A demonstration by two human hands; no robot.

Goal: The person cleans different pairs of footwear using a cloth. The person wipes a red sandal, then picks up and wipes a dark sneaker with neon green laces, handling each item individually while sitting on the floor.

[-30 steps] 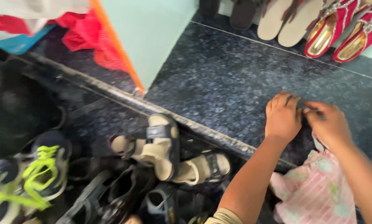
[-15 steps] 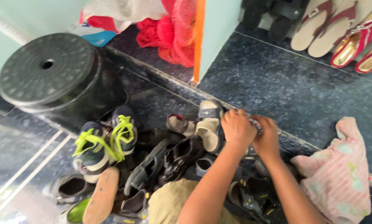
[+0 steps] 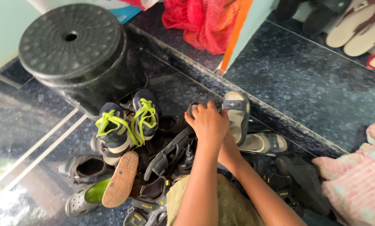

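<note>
Sorting through a shoe pile on the floor, at the foot of the stone step (image 3: 279,119); judged to be mid-pick, one sandal being taken up from the heap. Left hand (image 3: 208,123) lies on top, fingers curled over a dark sandal (image 3: 192,109) at the pile's edge nearest the step, grip closed on it as far as the back of the hand lets one see. Right hand (image 3: 228,148) sits under and behind the left, mostly hidden; cannot tell whether its grip is open or shut, or what it touches. Just right of the left hand, a beige sandal (image 3: 237,115) leans up against the step, its mate (image 3: 265,143) lying flat below it. Left of the hands: a pair of sneakers (image 3: 127,123) with yellow-green laces, against a black stool (image 3: 76,50). Further from the step, a tan sole (image 3: 120,179) turned up and a grey clog (image 3: 85,199). Pink cloth (image 3: 354,175) lies on the step, well to the right (not in play now). Next move, by judgement, calls for lifting the dark sandal free without dragging the tangled straps beneath.
</note>
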